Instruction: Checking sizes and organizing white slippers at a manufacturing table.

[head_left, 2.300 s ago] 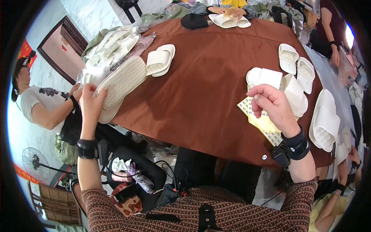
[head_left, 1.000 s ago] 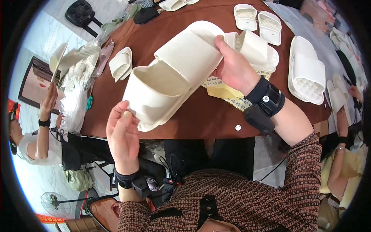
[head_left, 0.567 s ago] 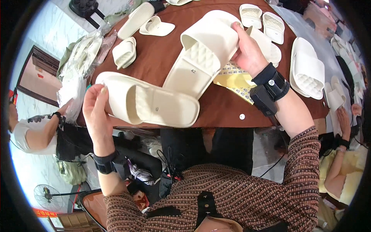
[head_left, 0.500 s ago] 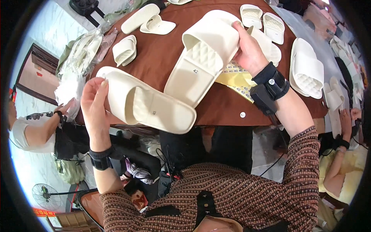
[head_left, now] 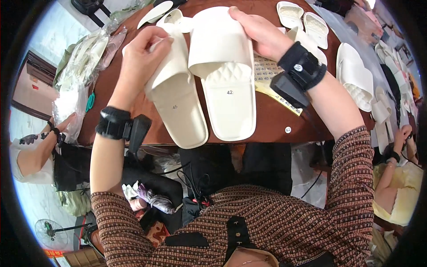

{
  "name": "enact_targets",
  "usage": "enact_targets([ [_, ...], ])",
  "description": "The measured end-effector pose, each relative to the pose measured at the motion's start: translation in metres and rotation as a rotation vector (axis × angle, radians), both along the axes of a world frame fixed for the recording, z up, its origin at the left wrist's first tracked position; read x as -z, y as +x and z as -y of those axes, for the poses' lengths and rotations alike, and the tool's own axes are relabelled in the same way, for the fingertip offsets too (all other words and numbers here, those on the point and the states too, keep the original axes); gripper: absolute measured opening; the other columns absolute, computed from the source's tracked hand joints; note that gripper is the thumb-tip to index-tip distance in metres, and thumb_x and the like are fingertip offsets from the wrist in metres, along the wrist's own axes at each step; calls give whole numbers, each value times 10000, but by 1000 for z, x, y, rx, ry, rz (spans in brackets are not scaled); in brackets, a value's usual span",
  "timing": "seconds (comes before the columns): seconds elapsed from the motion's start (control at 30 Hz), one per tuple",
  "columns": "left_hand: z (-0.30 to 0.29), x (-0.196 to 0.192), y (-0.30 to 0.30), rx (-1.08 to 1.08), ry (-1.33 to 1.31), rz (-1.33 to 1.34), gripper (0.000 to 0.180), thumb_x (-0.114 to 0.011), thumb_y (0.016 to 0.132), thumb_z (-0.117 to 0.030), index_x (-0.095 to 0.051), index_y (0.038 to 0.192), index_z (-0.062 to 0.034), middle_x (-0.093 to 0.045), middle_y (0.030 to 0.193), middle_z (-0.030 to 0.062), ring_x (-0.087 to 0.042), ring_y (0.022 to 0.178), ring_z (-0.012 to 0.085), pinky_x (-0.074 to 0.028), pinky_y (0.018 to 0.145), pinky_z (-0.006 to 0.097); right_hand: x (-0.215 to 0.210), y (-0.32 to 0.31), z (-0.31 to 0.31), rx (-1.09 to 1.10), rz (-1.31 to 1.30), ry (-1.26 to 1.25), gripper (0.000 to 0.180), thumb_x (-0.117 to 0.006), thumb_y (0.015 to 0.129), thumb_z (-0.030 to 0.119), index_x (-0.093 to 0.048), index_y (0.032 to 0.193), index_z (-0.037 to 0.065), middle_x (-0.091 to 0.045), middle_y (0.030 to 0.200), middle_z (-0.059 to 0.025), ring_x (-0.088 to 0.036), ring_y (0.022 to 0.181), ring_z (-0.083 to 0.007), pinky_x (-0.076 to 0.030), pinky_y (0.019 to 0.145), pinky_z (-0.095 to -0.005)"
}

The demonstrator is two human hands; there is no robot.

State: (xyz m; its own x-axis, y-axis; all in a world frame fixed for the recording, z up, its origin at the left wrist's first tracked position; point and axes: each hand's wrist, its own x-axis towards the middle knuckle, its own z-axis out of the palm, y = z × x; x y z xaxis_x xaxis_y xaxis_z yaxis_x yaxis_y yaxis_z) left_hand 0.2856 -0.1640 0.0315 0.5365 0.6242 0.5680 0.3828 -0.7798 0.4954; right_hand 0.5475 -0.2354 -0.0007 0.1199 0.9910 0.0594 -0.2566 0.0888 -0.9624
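Two cream slide slippers are side by side over the brown-covered table, soles down and heels toward me. My left hand [head_left: 144, 62] is closed on the toe end of the left slipper [head_left: 182, 107], thumb and fingers pinched near its strap. At the toe of the right slipper [head_left: 233, 109], my right hand [head_left: 262, 35] grips with its thumb on top; the other fingers are partly hidden behind it. Each insole bears a small dark printed mark. Beneath my right wrist lies a yellow-backed sheet of stickers [head_left: 267, 73], partly covered by the slipper and hand.
More cream slippers [head_left: 316, 30] lie at the far right, with a nested pair [head_left: 355, 78] at the right edge. Clear plastic bags [head_left: 82, 66] and teal-handled scissors [head_left: 90, 102] are at left. A round white sticker [head_left: 288, 130] sits near the front edge. Other people work at both sides.
The left slipper has swung from slanting sideways to nearly upright beside the right one. My left hand has risen and moved right; the right slipper has straightened and shifted slightly toward me.
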Motion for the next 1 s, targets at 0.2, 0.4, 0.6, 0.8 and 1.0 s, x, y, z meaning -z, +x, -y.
enact_targets([
  [0.2, -5, 35, -13, 6, -30, -82, 181, -633, 926, -106, -642, 1072, 2, -655, 1058, 67, -609, 1025, 158, -462, 951, 300, 19, -12, -13, 79, 397, 37, 518, -515, 1012, 416, -582, 1216, -56, -647, 1159, -116, -609, 1030, -153, -479, 902, -289],
  [0.4, 70, 49, -47, 7, 114, -100, 313, -712, 860, -168, -627, 1126, -26, -588, 1238, 166, -563, 1144, 339, -442, 969, 399, 14, -12, 24, 226, 976, 246, 483, -514, 976, 334, -583, 1221, -76, -678, 1063, -183, -653, 966, -239, -504, 851, -333],
  [0.6, 139, 76, -51, -91, 96, -308, 486, -775, 784, -194, -592, 1222, -89, -470, 1389, 158, -430, 1287, 375, -315, 1065, 468, 10, -6, 56, 88, 895, 413, 384, -528, 986, 268, -607, 1200, -40, -696, 1022, -141, -661, 928, -188, -513, 828, -310],
  [0.8, 138, 102, -54, -185, 40, -192, 447, -728, 828, -213, -597, 1236, -84, -494, 1397, 162, -445, 1297, 390, -333, 1087, 483, 36, -35, 109, 59, 873, 275, 317, -552, 977, 197, -611, 1190, -31, -692, 1033, -148, -662, 921, -206, -514, 823, -316],
  [1.0, 131, 97, -39, -126, 175, -230, 433, -764, 797, -250, -628, 1172, -80, -542, 1298, 149, -470, 1254, 358, -314, 1078, 510, 60, -67, 125, 178, 1316, 552, 302, -633, 859, 113, -604, 1123, -29, -611, 1091, -176, -550, 1050, -348, -428, 943, -432],
])
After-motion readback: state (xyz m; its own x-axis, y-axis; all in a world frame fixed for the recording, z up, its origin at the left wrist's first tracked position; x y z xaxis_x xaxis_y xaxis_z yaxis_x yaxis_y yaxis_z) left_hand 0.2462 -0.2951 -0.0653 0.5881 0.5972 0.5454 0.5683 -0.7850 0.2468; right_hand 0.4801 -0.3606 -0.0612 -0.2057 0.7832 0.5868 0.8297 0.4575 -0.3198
